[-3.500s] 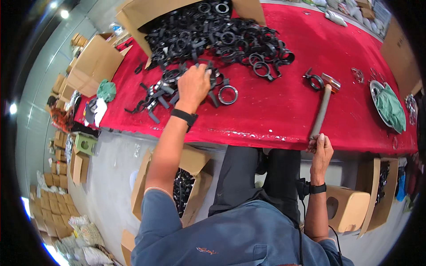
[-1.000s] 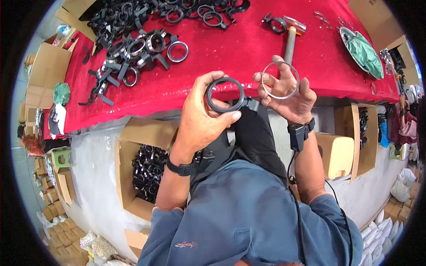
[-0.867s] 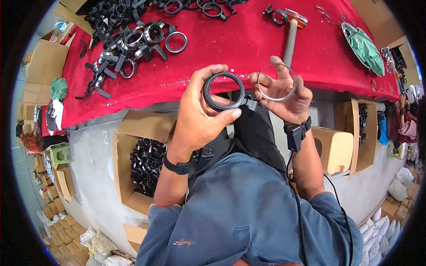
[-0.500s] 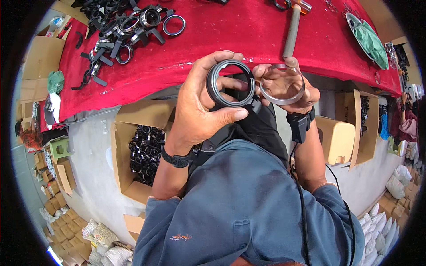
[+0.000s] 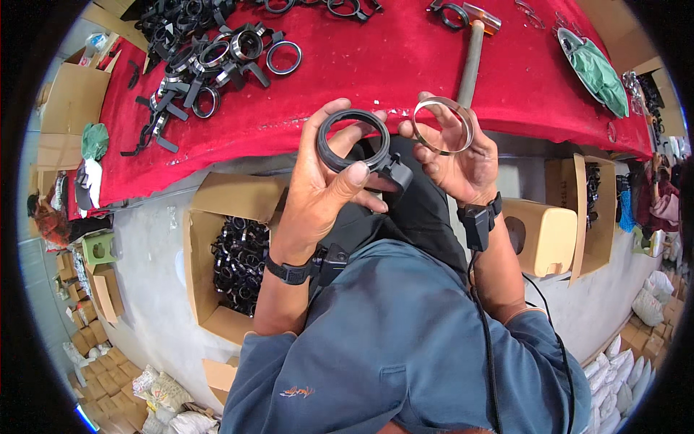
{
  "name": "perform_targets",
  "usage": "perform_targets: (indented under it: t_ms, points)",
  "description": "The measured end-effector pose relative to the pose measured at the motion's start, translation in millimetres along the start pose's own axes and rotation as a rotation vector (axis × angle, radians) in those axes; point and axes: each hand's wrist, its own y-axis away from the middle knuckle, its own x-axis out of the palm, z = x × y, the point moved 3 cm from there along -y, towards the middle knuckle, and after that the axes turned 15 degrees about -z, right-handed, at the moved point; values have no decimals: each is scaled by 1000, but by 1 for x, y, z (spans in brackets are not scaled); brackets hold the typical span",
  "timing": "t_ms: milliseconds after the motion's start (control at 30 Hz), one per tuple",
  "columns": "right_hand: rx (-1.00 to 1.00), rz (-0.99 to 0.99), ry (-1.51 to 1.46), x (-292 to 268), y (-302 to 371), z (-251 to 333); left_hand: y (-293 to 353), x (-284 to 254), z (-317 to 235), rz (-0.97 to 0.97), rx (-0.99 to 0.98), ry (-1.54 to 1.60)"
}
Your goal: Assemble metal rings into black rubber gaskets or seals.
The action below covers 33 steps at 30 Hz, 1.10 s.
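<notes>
Above my lap, my left hand [image 5: 322, 173] is closed round a thick black ring [image 5: 327, 155] with a stubby black tab at its lower right. The thumb presses on the ring's lower edge. Beside it, a thin shiny metal ring [image 5: 467, 129] is held upright in my right hand [image 5: 473, 163], fingers behind and around it. The two rings are apart. A hammer [image 5: 472, 61] with a grey handle lies on the red cloth just beyond my right hand. Part of my right fingers is hidden by the metal ring.
On the red-covered table [image 5: 347, 65], a heap of black and metal rings [image 5: 195, 65] lies at the far left. A green cloth bundle [image 5: 600, 72] sits at right. Below stand an open carton of black rings [image 5: 191, 267] and a yellow stool [image 5: 553, 235].
Both hands have moved slightly left, and the rings are farther apart. The black ring has turned so its tab shows; the metal ring is raised and tilted more upright.
</notes>
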Motion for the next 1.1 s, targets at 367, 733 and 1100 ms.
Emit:
perform_targets:
  t_ms: [367, 733, 1100]
  points:
    - [2, -67, -46, 6, 1, 1, 0, -7, 0, 83, -16, 130]
    - [-143, -105, 208, 0, 13, 16, 11, -15, -10, 15, 108, -45]
    - [-236, 340, 444, 8, 20, 16, 14, -20, -7, 22, 122, -127]
